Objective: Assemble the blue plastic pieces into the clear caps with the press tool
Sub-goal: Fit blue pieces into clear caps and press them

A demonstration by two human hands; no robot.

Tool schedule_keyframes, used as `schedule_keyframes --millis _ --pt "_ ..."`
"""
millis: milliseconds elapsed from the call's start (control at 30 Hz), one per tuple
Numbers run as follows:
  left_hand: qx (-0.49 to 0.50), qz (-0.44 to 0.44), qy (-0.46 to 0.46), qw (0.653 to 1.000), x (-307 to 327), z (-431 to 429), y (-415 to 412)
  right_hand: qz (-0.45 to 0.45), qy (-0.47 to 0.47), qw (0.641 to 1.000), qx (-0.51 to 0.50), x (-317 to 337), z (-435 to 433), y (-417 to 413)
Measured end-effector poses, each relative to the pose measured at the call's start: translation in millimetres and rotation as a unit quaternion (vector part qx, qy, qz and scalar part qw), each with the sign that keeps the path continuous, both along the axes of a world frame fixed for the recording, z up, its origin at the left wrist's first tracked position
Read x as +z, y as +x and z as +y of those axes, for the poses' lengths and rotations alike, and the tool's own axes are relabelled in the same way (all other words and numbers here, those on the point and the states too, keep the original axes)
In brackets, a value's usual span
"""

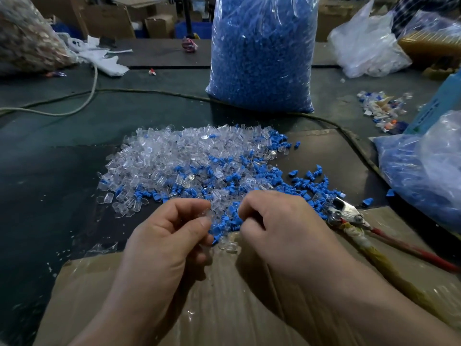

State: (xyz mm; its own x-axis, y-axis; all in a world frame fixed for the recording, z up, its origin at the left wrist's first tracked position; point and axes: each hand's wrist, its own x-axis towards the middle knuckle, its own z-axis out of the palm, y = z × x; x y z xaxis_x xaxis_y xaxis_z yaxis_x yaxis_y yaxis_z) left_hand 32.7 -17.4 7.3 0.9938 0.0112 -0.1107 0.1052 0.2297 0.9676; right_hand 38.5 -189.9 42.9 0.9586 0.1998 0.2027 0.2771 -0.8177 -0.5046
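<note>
Left fingers (197,204) around clear cap (207,214)

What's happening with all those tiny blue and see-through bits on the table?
A person is working over a pile of small parts. Their left hand pinches a clear cap, and the right hand is curled close beside it above the blue pieces; whether it holds one is hidden. The press tool lies untouched to the right, and a big bag of more blue pieces stands behind.
</note>
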Motion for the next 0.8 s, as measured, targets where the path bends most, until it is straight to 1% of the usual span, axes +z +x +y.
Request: schedule_keyframes --millis 33,100,133,167,233,367,533,633,800 --pt "-0.003 0.002 -0.004 1.000 -0.2 0.8 1.2 0.005 0.050 0.999 -0.008 0.2 1.4 0.7" --pt "-0.008 0.007 -0.017 1.000 1.5 2.2 2.6 0.033 0.169 0.985 -0.002 -0.2 4.7 -0.9" --pt "-0.010 0.008 -0.022 1.000 2.0 2.3 2.9 0.038 0.206 0.978 0.012 -0.6 6.0 -2.2" --pt "-0.014 0.006 -0.027 1.000 1.9 2.1 3.3 0.033 0.222 0.974 0.029 -1.8 6.8 -2.7" --pt "-0.028 0.003 -0.032 0.999 2.0 1.4 3.6 0.017 0.227 0.972 0.057 -4.5 7.9 -3.0" --pt "-0.058 0.004 -0.026 0.998 3.0 1.9 1.3 0.001 0.206 0.976 0.067 -7.3 6.4 -2.3" --pt "-0.078 -0.003 -0.013 0.997 3.2 3.4 -0.6 -0.030 0.229 0.971 0.057 -6.6 3.2 -2.7" --pt "-0.090 -0.006 0.006 0.996 0.9 4.8 -0.3 -0.030 0.223 0.972 0.060 -7.4 3.2 -2.9" --pt "-0.085 -0.007 0.009 0.996 0.7 3.3 0.3 -0.069 0.229 0.970 0.044 -7.8 3.3 -4.0"
